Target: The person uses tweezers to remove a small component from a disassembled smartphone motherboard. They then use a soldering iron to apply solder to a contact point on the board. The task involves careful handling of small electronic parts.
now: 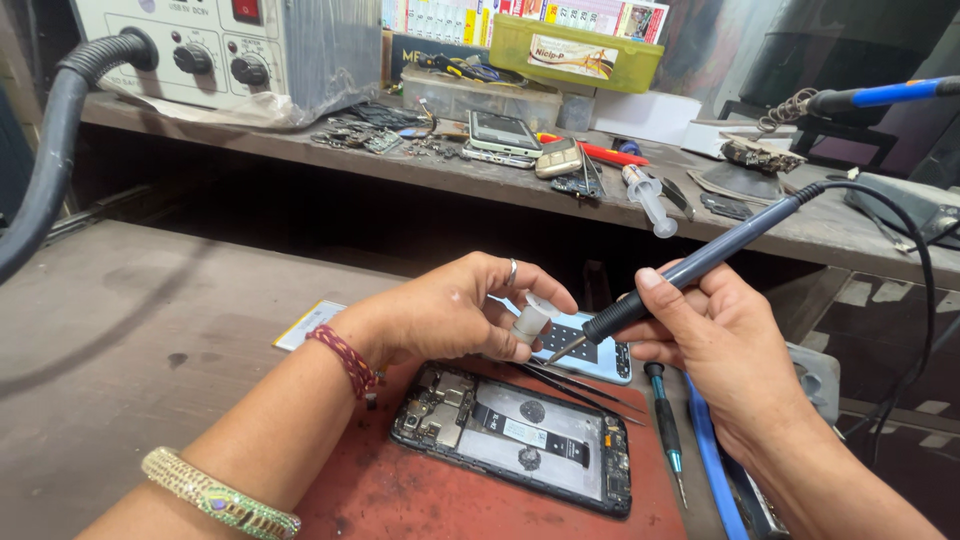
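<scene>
My left hand pinches a small white-grey container between thumb and fingers. A dark blue soldering iron is gripped like a pen in my right hand, its metal tip touching the underside of the container. Below both hands an opened phone with its back removed lies on a red mat, showing its board and flex cable. A second pale blue phone lies face down just behind it.
Tweezers and a small screwdriver lie right of the opened phone. The raised shelf behind carries a grey power supply, phones, loose parts, a syringe and a green box. A thick grey hose hangs at left.
</scene>
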